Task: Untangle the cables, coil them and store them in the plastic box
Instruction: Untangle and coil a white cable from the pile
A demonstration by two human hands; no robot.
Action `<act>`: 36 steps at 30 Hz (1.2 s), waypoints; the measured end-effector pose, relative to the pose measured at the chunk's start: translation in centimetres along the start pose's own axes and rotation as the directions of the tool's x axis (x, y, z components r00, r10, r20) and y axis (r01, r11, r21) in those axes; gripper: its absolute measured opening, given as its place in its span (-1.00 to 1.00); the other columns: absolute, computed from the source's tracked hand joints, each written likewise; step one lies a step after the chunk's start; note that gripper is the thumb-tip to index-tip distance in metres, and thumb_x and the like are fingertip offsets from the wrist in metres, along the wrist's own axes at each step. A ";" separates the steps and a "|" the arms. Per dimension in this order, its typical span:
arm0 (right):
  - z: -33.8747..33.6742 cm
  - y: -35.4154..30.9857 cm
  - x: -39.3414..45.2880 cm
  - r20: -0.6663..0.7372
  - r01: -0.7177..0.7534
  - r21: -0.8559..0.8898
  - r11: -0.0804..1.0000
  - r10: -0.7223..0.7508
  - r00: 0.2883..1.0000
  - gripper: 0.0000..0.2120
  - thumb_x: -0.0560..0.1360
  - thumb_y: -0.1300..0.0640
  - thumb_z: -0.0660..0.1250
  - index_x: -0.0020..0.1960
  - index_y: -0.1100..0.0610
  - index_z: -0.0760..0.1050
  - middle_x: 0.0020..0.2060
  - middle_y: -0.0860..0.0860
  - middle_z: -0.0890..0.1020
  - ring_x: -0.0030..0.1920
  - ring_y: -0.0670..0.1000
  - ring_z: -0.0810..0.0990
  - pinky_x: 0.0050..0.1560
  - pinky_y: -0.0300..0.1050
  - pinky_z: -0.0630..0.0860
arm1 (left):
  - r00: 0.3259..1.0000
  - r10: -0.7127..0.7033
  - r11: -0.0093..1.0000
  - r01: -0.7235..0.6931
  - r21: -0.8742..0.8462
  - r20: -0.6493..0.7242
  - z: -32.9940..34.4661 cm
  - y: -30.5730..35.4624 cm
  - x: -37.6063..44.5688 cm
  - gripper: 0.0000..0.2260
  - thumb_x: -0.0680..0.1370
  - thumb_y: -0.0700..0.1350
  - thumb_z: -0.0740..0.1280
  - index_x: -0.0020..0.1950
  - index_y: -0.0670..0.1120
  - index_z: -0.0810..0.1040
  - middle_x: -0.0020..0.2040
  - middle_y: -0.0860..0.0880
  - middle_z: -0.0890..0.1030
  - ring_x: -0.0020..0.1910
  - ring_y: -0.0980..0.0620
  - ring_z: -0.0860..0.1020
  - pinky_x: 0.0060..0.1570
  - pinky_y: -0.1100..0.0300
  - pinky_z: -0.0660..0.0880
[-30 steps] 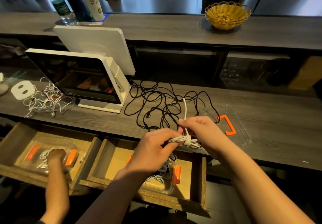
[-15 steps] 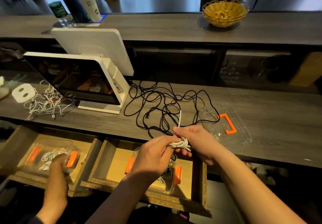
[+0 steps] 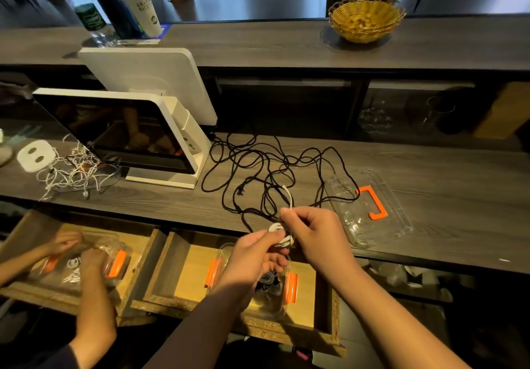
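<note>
Both hands meet over the counter's front edge on one small white coil. The left hand pinches the bundle between thumb and curled fingers from below; the right hand pinches it from above and to the right, with the cable's free end rising just beyond the knuckles.

Directly below the grip sits one open drawer holding one clear box with two orange clips; dark coiled cables lie inside it, partly hidden by the left wrist. To the right of the grip, on the counter, lies one clear lid with an orange handle. Just behind the grip spreads one black tangle; how many cables make it up cannot be told, and one strand runs across the lid's near corner.

Far left of the grip, a second drawer holds a second box, where another person's two hands press on it. Beyond that lies one tangle of white cables beside a white adapter. One white terminal with two screens stands left of the black tangle. On the upper shelf well behind the grip stand one yellow basket, one cup and two bottles.
</note>
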State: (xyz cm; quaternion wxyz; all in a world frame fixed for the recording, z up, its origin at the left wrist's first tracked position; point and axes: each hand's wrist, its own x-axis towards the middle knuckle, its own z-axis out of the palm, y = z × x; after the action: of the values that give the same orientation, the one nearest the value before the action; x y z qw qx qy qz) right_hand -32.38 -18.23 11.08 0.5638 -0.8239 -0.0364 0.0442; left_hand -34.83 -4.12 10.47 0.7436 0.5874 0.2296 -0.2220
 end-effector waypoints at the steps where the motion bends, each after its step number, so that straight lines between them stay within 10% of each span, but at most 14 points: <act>1: 0.1 0.0 -0.1 0.002 0.002 -0.007 1.000 -0.002 1.000 -0.68 0.61 -0.01 0.29 -0.22 0.13 0.63 -0.40 0.10 0.60 -0.37 0.04 0.52 -0.29 0.00 0.44 | 1.000 -0.009 1.000 0.009 -0.005 0.026 -0.2 -0.1 0.1 -0.83 0.58 -0.15 0.36 0.11 -0.22 0.61 -0.21 -0.12 0.63 -0.31 0.02 0.56 -0.26 0.18 0.47; 14: 0.1 0.3 1.2 0.110 -0.140 -0.138 0.980 0.155 0.982 -0.68 0.67 0.13 0.19 0.37 -0.07 0.51 -0.10 -0.16 0.61 -0.20 -0.20 0.55 -0.27 -0.39 0.42 | 0.763 0.639 0.628 -0.445 0.638 -0.097 0.2 -1.0 0.1 -0.87 0.48 -0.24 0.49 -0.18 -0.01 0.65 -0.17 0.09 0.54 -0.32 0.20 0.46 -0.32 0.30 0.40; 20: -0.2 0.5 1.1 0.221 -0.236 -0.231 0.944 0.287 0.932 -0.71 0.66 0.19 0.15 0.18 0.02 0.62 -0.31 -0.08 0.56 -0.49 -0.19 0.44 -0.53 -0.36 0.31 | 0.792 0.606 0.632 -0.420 0.651 -0.078 0.2 -1.5 0.4 -0.71 0.46 -0.27 0.49 -0.15 0.15 0.60 0.09 0.15 0.53 -0.03 0.22 0.59 -0.06 0.33 0.56; 23: -0.5 0.7 1.2 0.237 -0.241 -0.269 0.933 0.306 0.922 -0.71 0.64 0.18 0.15 0.09 0.08 0.66 -0.40 -0.07 0.54 -0.52 -0.16 0.42 -0.53 -0.33 0.32 | 0.826 0.556 0.715 -0.418 0.560 -0.094 0.3 -1.9 0.3 -0.77 0.47 -0.35 0.47 -0.11 0.00 0.64 -0.18 0.11 0.64 -0.22 0.21 0.61 -0.23 0.33 0.53; 31: -0.6 1.0 1.0 0.236 -0.278 -0.056 0.959 0.283 0.930 -0.74 0.61 0.03 0.28 0.03 0.17 0.67 -0.18 0.15 0.69 -0.26 -0.05 0.58 -0.14 -0.10 0.55 | 0.883 0.411 0.880 -0.319 0.351 -0.226 0.7 -1.5 0.6 -0.88 0.48 -0.36 0.45 -0.11 -0.16 0.63 -0.31 -0.03 0.67 -0.32 0.11 0.64 -0.32 0.31 0.54; 36: -0.9 1.1 0.3 0.300 -0.138 -0.001 0.990 0.132 0.945 -0.58 0.50 0.01 0.45 0.33 -0.04 0.46 0.01 -0.09 0.61 -0.05 -0.20 0.61 -0.10 -0.35 0.53 | 0.860 0.377 0.906 -0.263 0.332 -0.346 0.0 -0.6 1.3 -0.90 0.47 -0.34 0.48 -0.11 -0.16 0.65 -0.26 -0.10 0.69 -0.33 0.10 0.64 -0.32 0.28 0.55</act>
State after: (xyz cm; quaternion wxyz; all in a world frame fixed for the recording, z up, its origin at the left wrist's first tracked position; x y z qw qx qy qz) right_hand -31.98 -19.40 10.39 0.5555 -0.8026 -0.0644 0.2075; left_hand -34.20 -4.30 9.19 0.6186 0.7473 0.2426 0.0017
